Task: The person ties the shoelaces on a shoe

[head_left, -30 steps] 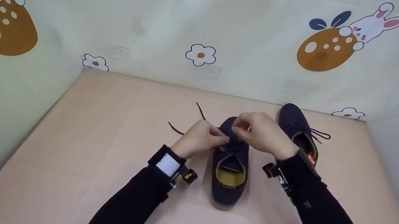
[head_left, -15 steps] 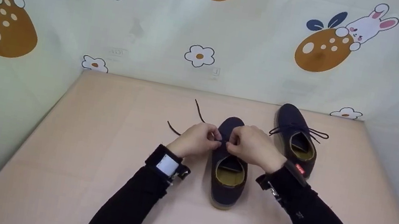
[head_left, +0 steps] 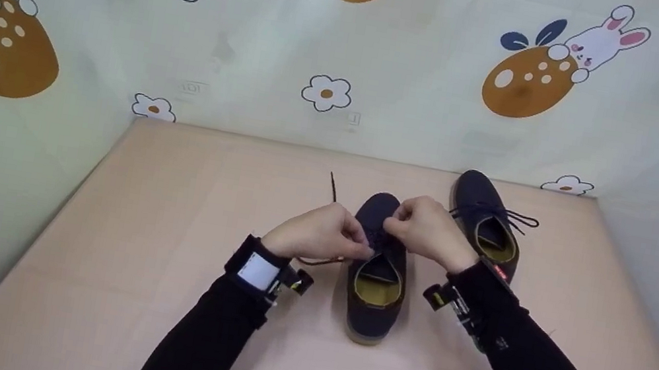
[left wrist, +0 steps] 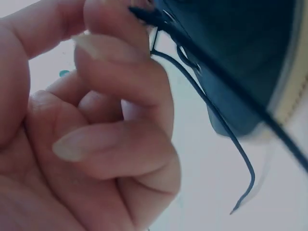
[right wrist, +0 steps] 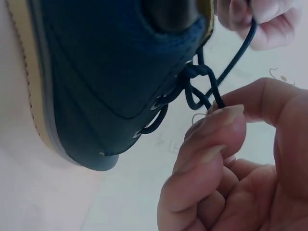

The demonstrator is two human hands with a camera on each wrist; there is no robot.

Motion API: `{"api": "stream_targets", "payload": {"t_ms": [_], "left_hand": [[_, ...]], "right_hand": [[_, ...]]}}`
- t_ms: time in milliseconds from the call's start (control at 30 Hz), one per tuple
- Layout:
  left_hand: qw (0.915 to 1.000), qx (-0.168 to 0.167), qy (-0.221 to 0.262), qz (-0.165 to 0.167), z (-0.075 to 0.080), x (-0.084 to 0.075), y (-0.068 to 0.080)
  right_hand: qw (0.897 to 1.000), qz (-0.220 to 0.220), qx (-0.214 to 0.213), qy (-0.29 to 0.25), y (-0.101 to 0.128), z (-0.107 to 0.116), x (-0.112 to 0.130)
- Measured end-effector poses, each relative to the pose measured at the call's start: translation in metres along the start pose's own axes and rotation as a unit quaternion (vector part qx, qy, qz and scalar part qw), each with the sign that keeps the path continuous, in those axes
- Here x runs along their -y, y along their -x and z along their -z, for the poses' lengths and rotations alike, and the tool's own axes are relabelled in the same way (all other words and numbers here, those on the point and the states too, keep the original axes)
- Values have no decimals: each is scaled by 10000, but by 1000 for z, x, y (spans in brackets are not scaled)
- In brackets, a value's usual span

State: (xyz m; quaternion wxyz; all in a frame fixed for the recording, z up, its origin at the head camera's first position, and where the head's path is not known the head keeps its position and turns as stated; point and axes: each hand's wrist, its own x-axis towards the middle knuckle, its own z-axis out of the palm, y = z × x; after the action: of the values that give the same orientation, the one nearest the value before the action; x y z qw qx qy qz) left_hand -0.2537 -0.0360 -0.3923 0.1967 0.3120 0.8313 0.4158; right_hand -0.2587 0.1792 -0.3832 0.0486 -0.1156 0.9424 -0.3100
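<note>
- At the middle of the head view, the near shoe (head_left: 380,274) is sitting on the table (head_left: 125,244), toe pointing away.
- Both hands are pinching its lace (right wrist: 202,89): the left hand (head_left: 318,233) and the right hand (head_left: 429,232).
- Just right, the second shoe (head_left: 486,228) is lying laced.

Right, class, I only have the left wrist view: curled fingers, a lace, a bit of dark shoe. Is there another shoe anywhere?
Observer: Yes. The head view shows a second shoe on the table, to the right of the near shoe, with its toe toward the wall.
Operator: What is the right hand doing?
Observer: In the right wrist view the right hand pinches the lace just beside the crossing at the eyelets.
Operator: Where is the loose end?
Observer: In the head view one lace end lies on the table beyond the left hand.
</note>
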Motion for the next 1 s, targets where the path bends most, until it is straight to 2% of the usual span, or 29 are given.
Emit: {"api": "stream_targets", "payload": {"t_ms": [67, 200, 333, 467, 533, 633, 700, 800, 833, 867, 933, 1000], "left_hand": [[9998, 179, 99, -91, 0, -1, 1], [9977, 590, 235, -254, 1, -2, 3], [9931, 981, 446, -456, 6, -5, 7], [9851, 1223, 1043, -616, 9, -6, 10], [9816, 1088, 1448, -603, 9, -7, 9], [9712, 564, 2253, -532, 7, -6, 6], [9571, 146, 2856, -460, 6, -6, 4], [9259, -320, 3744, -387, 4, -5, 0], [9184, -413, 3918, -368, 3, -5, -1], [9154, -503, 3980, -345, 2, -4, -2], [9191, -667, 3874, -272, -2, -2, -5], [9361, -733, 3438, -112, -9, -1, -8]], "right_hand": [[9987, -134, 107, -483, 0, 1, -1], [9895, -415, 310, -1349, -1, 3, -4], [9859, -504, 376, -1549, -1, 5, -6], [9860, -447, 380, -1560, 0, 7, -4], [9854, -440, 373, -1603, 0, 8, -3], [9848, -447, 386, -1632, 0, 9, -1], [9857, -444, 382, -1579, 0, 10, 0], [9886, -397, 418, -1392, 0, 13, 0], [9893, -390, 431, -1338, 0, 14, 0], [9902, -368, 442, -1271, -1, 15, 0], [9915, -325, 464, -1169, -1, 17, 0], [9927, -286, 458, -1080, -1, 19, 0]]}}
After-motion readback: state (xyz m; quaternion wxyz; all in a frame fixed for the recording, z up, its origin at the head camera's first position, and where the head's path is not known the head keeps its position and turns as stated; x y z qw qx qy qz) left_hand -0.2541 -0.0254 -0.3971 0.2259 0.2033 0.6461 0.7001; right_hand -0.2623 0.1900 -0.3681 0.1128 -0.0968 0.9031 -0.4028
